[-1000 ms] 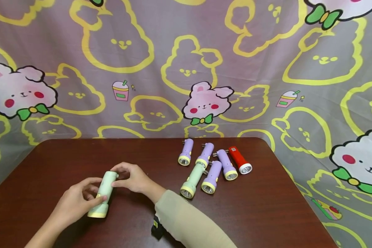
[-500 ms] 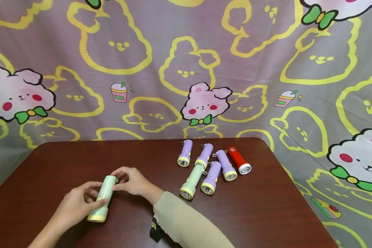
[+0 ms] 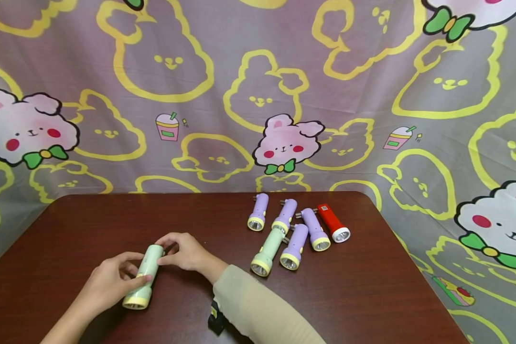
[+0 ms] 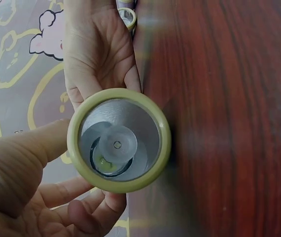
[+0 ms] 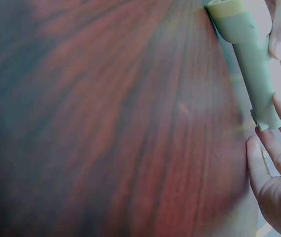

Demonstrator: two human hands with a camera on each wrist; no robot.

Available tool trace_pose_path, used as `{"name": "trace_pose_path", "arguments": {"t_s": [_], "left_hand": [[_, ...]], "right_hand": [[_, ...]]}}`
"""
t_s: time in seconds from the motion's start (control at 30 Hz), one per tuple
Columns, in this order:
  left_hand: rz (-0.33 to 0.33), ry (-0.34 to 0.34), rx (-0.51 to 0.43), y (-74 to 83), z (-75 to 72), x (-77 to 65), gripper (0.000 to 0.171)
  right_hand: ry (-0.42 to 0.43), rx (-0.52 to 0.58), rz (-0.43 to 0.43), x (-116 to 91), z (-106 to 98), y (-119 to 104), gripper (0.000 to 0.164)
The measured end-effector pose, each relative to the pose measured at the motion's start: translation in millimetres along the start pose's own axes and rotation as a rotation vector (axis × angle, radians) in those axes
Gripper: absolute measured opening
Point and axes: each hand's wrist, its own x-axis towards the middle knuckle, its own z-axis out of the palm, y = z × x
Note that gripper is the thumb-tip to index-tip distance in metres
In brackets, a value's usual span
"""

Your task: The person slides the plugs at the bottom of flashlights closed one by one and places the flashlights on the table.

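Seven flashlights [image 3: 150, 262], reddish-brown table [image 3: 348, 296], bunny-print cloth [image 3: 223, 28] behind

I'm watching a grey-pink cloth [image 3: 223, 28] hanging creased behind, printed bunnies [image 3: 284, 136] and green bows [image 3: 280, 167] spreading across it, while a dark reddish-brown, wood-grained table [image 3: 357, 296] is stretching out in front

Pale khaki sleeve [image 3: 262, 306], lightly creased, cuff ending short of bare right hand [image 3: 185, 252]. Black angular device [image 3: 217, 323], small yellow patch [image 3: 214, 313], beneath cuff. Left hand [image 3: 111, 282], forearm [image 3: 69, 317] bare.
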Motion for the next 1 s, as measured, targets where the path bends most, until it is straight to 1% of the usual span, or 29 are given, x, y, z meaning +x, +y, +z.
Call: {"name": "trace_pose_path", "arguments": {"t_s": [0.37,0.67,1.0], "left_hand": [[-0.028,-0.015,-0.011,1.2,0.6,-2.0,0.064],[-0.047,0.004,0.031,4.6,-2.1,0.7,0.061],[-0.061,0.008,0.040,6.2,-1.2,0.3,0.060]], "right_hand": [[-0.011,-0.009,0.034,-1.2,3.6,-2.1,0.034],[-0.016,-0.048,0.018,1.7,4.7,-2.9,0.036],[-0.028,-0.063,0.018,1.5,3.1,-3.6,0.035]]}}
